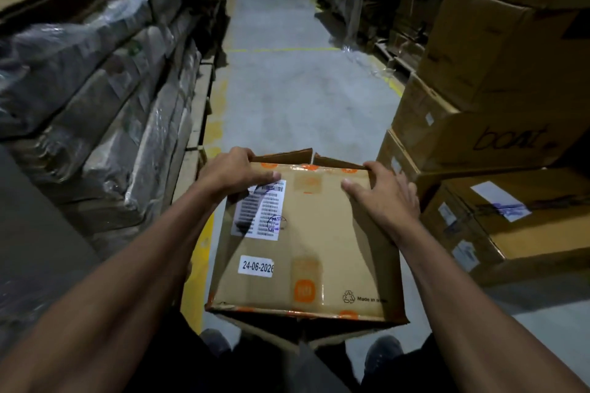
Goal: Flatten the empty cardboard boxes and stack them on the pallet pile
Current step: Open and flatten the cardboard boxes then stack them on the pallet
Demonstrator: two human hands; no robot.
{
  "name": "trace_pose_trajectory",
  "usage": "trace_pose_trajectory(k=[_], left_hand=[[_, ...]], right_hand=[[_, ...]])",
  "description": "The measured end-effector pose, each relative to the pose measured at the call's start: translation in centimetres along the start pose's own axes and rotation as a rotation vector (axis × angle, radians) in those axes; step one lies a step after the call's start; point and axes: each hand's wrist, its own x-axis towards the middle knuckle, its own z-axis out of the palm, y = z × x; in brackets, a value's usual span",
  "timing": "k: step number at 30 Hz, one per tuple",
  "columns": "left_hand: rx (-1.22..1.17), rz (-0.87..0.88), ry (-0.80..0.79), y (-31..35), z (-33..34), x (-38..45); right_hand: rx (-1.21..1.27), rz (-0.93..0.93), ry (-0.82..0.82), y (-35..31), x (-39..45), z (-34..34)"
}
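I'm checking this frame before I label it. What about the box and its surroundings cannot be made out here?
- Head view: the inside of the cardboard box, hidden by its own top panel.
- The fingertips of the left hand and right hand, curled over the far edge.
- The barcode label: print too small, partly shadowed.
- The wrapped stacks on the left: blurred.
- No pallet pile can be identified.

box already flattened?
No, the cardboard box still shows depth, with far flaps standing open, gripped at its far edge by the left hand and right hand.

A dim warehouse aisle: grey concrete floor (287, 89) with yellow lines (281, 50) between stacked goods.
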Motion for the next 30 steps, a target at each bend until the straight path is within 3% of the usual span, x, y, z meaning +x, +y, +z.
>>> trace_pose_trajectory(k=[6, 11, 14, 20, 26, 30], left_hand=[[0.049, 0.123, 0.003, -1.6, 2.9, -1.8], [0.342, 0.241, -0.299, -2.9, 3.8, -6.9], [0.425, 0.305, -0.374, -3.4, 4.8, -9.0], [0.333, 0.281, -0.337, -3.1, 4.9, -7.4], [0.341, 0.313, -0.256, -3.6, 5.4, -6.0], [0.252, 0.305, -0.278, -3.2, 5.3, -5.9]], right_hand=[[0.002, 0.012, -0.002, -1.7, 2.2, 1.7], [0.03, 0.009, -0.018, -1.7, 3.8, 2.8], [-0.002, -0.015, -0.06, -1.5, 3.5, 2.5], [-0.105, -0.103, -0.238, 1.2, -1.0, 1.3], [-0.152, -0.135, -0.56, 4.9, -3.9, 0.7], [-0.176, -0.126, -0.385, 5.1, -4.3, 2.4]])
